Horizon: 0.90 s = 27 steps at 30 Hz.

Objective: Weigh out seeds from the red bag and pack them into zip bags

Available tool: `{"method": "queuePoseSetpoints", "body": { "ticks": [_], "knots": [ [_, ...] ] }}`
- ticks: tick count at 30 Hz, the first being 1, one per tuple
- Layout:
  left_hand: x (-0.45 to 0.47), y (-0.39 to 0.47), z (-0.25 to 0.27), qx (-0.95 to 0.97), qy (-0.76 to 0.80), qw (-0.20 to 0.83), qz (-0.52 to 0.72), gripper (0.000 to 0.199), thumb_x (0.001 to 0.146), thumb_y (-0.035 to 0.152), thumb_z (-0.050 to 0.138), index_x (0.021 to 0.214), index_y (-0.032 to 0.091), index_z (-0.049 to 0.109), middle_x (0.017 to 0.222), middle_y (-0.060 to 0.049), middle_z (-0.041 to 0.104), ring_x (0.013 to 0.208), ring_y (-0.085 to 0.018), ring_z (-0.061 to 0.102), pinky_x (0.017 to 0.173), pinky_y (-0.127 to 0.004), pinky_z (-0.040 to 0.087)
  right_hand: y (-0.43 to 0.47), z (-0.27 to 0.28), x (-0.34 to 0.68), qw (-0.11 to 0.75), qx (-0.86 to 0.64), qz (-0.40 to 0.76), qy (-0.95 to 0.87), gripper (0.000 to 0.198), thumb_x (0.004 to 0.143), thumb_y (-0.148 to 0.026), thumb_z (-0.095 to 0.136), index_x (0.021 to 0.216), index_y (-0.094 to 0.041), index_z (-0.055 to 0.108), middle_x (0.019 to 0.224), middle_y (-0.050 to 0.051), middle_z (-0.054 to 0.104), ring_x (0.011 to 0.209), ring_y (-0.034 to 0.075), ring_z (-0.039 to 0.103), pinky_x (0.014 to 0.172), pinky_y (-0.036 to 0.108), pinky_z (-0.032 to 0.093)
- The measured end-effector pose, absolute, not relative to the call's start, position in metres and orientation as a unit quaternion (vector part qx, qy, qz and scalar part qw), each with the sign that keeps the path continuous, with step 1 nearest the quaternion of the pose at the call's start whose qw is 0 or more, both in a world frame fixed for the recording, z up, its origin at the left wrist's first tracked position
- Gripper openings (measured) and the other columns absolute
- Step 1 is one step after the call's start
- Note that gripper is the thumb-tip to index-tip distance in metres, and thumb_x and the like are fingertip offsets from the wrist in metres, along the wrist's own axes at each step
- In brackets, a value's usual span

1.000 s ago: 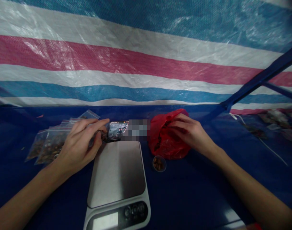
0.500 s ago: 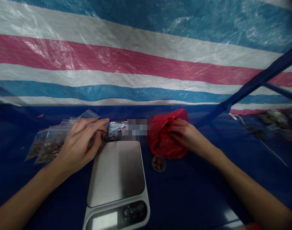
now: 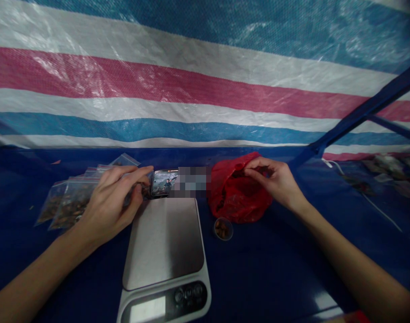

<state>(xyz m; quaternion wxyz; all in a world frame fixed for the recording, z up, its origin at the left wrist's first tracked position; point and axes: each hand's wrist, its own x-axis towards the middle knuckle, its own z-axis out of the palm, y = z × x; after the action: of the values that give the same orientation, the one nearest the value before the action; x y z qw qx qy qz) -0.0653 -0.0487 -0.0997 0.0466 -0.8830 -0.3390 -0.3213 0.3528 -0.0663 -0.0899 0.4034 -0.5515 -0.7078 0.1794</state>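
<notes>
My right hand (image 3: 272, 177) pinches the upper right rim of a red plastic bag (image 3: 241, 202), thumb against fingers. The bag's mouth gapes towards the left, and its contents are dark and hard to make out. Several clear zip bags (image 3: 68, 204) of small brown pieces lie at the left. Over their right side rests my left hand (image 3: 119, 195), its bent fingers apart and a fingertip at the left end of a phone (image 3: 164, 181) with a lit screen. Brown pieces show beneath that hand. A small clear cup (image 3: 222, 229) of brown pieces stands just in front of the red bag.
A kitchen scale (image 3: 166, 242) with a steel plate lies between my arms. Behind the blue table surface (image 3: 275, 264) hangs a striped plastic sheet (image 3: 191, 80). A blue metal frame bar (image 3: 363, 110) slants at the right, with a pale cord (image 3: 381, 213) nearby.
My right hand has drawn back from the bag's mouth to its right rim, pulling the red plastic a little to the right. My left hand has stayed in place.
</notes>
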Motion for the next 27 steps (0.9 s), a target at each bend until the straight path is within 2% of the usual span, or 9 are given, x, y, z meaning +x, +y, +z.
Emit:
{"method": "queuePoseSetpoints", "body": {
  "ticks": [4, 7, 10, 14, 20, 22, 24, 27],
  "knots": [
    [-0.065, -0.049, -0.099, -0.885, -0.334, 0.05, -0.321, 0.051, 0.098, 0.003, 0.055, 0.147, 0.015, 0.051, 0.109, -0.008, 0.073, 0.113, -0.027, 0.061, 0.103, -0.043, 0.047, -0.061, -0.099, 0.362, 0.374, -0.565, 0.107, -0.728, 0.017, 0.089, -0.023, 0.064, 0.088, -0.021, 0.081, 0.092, 0.008, 0.083, 0.088, 0.027, 0.078, 0.084, 0.039, 0.06],
    [-0.065, -0.049, -0.098, -0.885, -0.333, 0.045, -0.321, 0.053, 0.098, 0.003, 0.055, 0.149, 0.017, 0.049, 0.109, -0.007, 0.072, 0.113, -0.026, 0.061, 0.103, -0.042, 0.047, -0.06, -0.101, 0.367, 0.364, -0.57, 0.102, -0.73, 0.022, 0.09, -0.021, 0.059, 0.089, -0.021, 0.082, 0.089, 0.007, 0.082, 0.084, 0.027, 0.079, 0.081, 0.039, 0.06],
    [-0.064, -0.048, -0.098, -0.884, -0.334, 0.041, -0.324, 0.054, 0.099, 0.004, 0.054, 0.15, 0.02, 0.048, 0.109, -0.006, 0.072, 0.113, -0.026, 0.061, 0.103, -0.042, 0.047, -0.062, -0.098, 0.369, 0.37, -0.584, 0.098, -0.716, 0.022, 0.091, -0.023, 0.06, 0.093, -0.02, 0.081, 0.088, 0.008, 0.082, 0.077, 0.025, 0.077, 0.075, 0.037, 0.059],
    [-0.064, -0.047, -0.1, -0.884, -0.333, 0.044, -0.327, 0.055, 0.099, 0.005, 0.055, 0.151, 0.021, 0.048, 0.11, -0.005, 0.073, 0.114, -0.027, 0.061, 0.103, -0.043, 0.047, -0.063, -0.091, 0.37, 0.351, -0.584, 0.105, -0.724, 0.02, 0.093, -0.028, 0.062, 0.092, -0.019, 0.08, 0.089, 0.008, 0.082, 0.078, 0.025, 0.077, 0.072, 0.035, 0.057],
    [-0.063, -0.047, -0.099, -0.882, -0.334, 0.043, -0.33, 0.054, 0.1, 0.005, 0.053, 0.151, 0.021, 0.048, 0.109, -0.005, 0.073, 0.112, -0.026, 0.062, 0.102, -0.044, 0.048, -0.064, -0.083, 0.374, 0.282, -0.541, 0.176, -0.773, 0.024, 0.097, -0.033, 0.061, 0.095, -0.019, 0.081, 0.093, 0.008, 0.083, 0.083, 0.024, 0.077, 0.077, 0.034, 0.054],
    [-0.063, -0.048, -0.099, -0.881, -0.336, 0.041, -0.329, 0.055, 0.1, 0.006, 0.053, 0.152, 0.023, 0.047, 0.109, -0.005, 0.073, 0.112, -0.026, 0.062, 0.102, -0.044, 0.049, -0.065, -0.084, 0.376, 0.248, -0.534, 0.201, -0.783, 0.022, 0.097, -0.033, 0.062, 0.09, -0.019, 0.079, 0.084, 0.005, 0.08, 0.073, 0.02, 0.072, 0.069, 0.03, 0.051],
    [-0.064, -0.049, -0.099, -0.882, -0.34, 0.038, -0.324, 0.057, 0.099, 0.006, 0.054, 0.153, 0.024, 0.047, 0.11, -0.005, 0.073, 0.113, -0.026, 0.062, 0.103, -0.044, 0.049, -0.067, -0.085, 0.378, 0.203, -0.524, 0.204, -0.802, 0.025, 0.096, -0.034, 0.066, 0.076, -0.019, 0.073, 0.069, 0.001, 0.069, 0.059, 0.014, 0.059, 0.057, 0.026, 0.042],
    [-0.064, -0.05, -0.099, -0.882, -0.342, 0.041, -0.321, 0.059, 0.097, 0.006, 0.056, 0.152, 0.024, 0.049, 0.112, -0.006, 0.074, 0.117, -0.028, 0.062, 0.105, -0.045, 0.049, -0.073, -0.083, 0.374, 0.167, -0.487, 0.208, -0.832, 0.049, 0.096, -0.041, 0.073, 0.056, -0.019, 0.053, 0.055, -0.005, 0.047, 0.05, 0.009, 0.036, 0.05, 0.026, 0.026]
  ]
}}
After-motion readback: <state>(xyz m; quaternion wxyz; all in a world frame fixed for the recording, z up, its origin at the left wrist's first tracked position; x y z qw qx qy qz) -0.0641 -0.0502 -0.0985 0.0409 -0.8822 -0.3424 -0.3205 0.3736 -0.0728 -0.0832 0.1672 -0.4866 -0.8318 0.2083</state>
